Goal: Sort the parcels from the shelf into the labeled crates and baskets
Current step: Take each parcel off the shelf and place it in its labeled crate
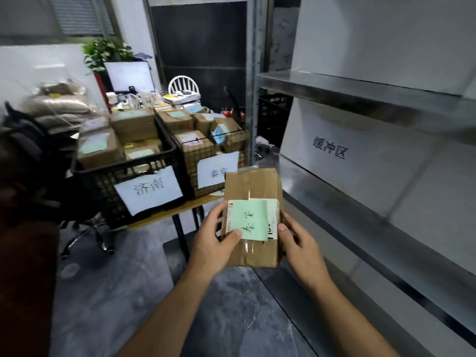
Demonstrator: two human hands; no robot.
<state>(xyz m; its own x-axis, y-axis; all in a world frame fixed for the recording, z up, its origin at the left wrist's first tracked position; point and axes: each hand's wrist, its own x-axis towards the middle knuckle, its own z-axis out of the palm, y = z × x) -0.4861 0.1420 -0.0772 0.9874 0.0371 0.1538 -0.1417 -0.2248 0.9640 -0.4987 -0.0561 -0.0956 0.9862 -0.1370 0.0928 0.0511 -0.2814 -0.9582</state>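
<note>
I hold a flat brown cardboard parcel (253,186) with a green handwritten note taped on it, in front of me beside the metal shelf (360,202). My left hand (213,243) grips its left edge with the thumb on the note. My right hand (301,251) grips its right edge. Ahead on a low table stand a black plastic crate (103,184) with a white label and, to its right, a wire basket (198,150) with another white label. Both hold several brown parcels.
The shelf boards on my right carry only a white sign (329,148). A black office chair (38,161) stands at the left next to the crate. A cluttered desk with a monitor (128,76), a white chair and a plant sits behind. Grey floor lies below.
</note>
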